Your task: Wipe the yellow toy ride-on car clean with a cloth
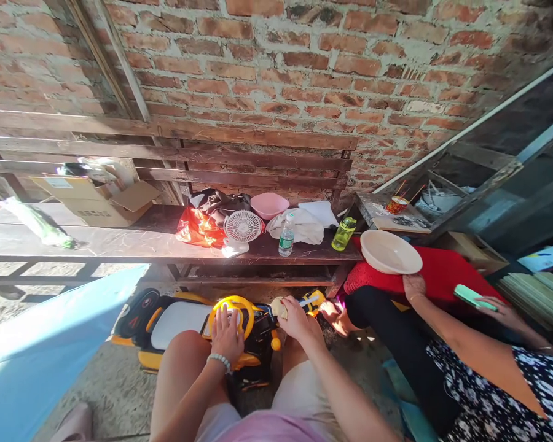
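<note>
My left hand [227, 334], with a pale bead bracelet at the wrist, lies with fingers stretched out over the yellow steering wheel [250, 316] of a ride-on toy car [184, 322]. Whether it presses on the wheel or hovers just above, I cannot tell. My right hand [297, 319] is closed around a small pale beige lump [279, 307], a little right of the wheel. Fingers hide part of the lump, and its kind is unclear. The toy car stands on the ground in front of my knees.
A wooden bench [133, 242] holds a cardboard box [96, 199], a small fan [243, 227], a water bottle [286, 236], a green bottle [343, 234] and a pink basin [270, 205]. At right, another person touches a cream basin [391, 252] and holds a mint-green phone-like object [474, 298].
</note>
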A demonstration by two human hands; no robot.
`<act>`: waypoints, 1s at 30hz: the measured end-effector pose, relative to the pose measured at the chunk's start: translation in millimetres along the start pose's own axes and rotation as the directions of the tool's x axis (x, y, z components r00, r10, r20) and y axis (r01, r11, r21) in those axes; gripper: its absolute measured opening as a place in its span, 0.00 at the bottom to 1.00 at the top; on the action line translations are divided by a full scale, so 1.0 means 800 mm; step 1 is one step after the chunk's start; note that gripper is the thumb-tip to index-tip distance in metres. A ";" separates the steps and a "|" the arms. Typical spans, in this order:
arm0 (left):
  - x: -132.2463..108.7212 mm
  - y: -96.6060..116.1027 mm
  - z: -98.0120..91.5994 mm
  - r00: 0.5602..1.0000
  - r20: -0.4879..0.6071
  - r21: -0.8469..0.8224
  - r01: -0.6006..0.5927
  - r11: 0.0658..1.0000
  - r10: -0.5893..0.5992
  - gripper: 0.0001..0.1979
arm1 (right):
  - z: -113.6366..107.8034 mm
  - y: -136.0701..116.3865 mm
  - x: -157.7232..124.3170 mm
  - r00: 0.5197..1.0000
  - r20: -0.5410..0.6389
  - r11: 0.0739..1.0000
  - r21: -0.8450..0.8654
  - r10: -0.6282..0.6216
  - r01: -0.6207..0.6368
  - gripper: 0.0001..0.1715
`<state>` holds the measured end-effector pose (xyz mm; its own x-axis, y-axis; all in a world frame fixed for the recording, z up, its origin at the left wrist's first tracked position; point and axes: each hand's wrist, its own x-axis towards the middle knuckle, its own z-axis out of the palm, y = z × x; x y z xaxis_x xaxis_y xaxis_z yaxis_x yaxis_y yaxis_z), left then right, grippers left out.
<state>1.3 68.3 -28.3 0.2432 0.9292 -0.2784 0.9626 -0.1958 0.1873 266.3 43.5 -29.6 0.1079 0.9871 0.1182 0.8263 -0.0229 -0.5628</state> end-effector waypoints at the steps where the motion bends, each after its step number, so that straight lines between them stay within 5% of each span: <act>1: 0.005 0.002 0.000 1.000 -0.011 0.001 0.006 1.000 -0.006 0.41 | -0.002 -0.001 0.005 1.000 0.026 1.000 -0.019 0.009 -0.008 0.22; 4: 0.015 0.010 0.002 0.999 -0.017 0.043 0.042 0.998 -0.042 0.39 | -0.004 -0.006 0.018 0.994 0.082 0.992 -0.111 0.068 -0.059 0.18; 13: 0.026 0.006 0.003 0.994 0.107 0.090 0.025 0.996 -0.034 0.43 | 0.017 -0.011 0.043 0.988 0.014 0.953 -0.265 0.153 -0.144 0.15; 21: 0.033 0.004 0.004 0.985 0.169 0.100 0.011 0.995 -0.027 0.45 | -0.047 0.087 0.048 0.991 -0.073 0.877 -0.461 0.115 -0.136 0.21; 25: 0.035 0.005 0.006 0.985 0.167 0.109 0.022 0.994 -0.040 0.45 | -0.060 0.119 0.038 0.982 -0.065 0.893 -0.409 0.175 -0.186 0.27; 30: 0.034 0.006 0.005 0.989 0.143 0.106 0.017 0.994 -0.032 0.46 | -0.029 0.094 0.034 0.970 -0.094 0.951 -0.199 0.223 -0.238 0.16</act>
<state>12.8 91.5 -38.8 0.2270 0.8806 -0.4159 0.9737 -0.2126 0.0814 344.0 64.7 -50.0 0.3410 0.9377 0.0663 0.8698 -0.2879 -0.4007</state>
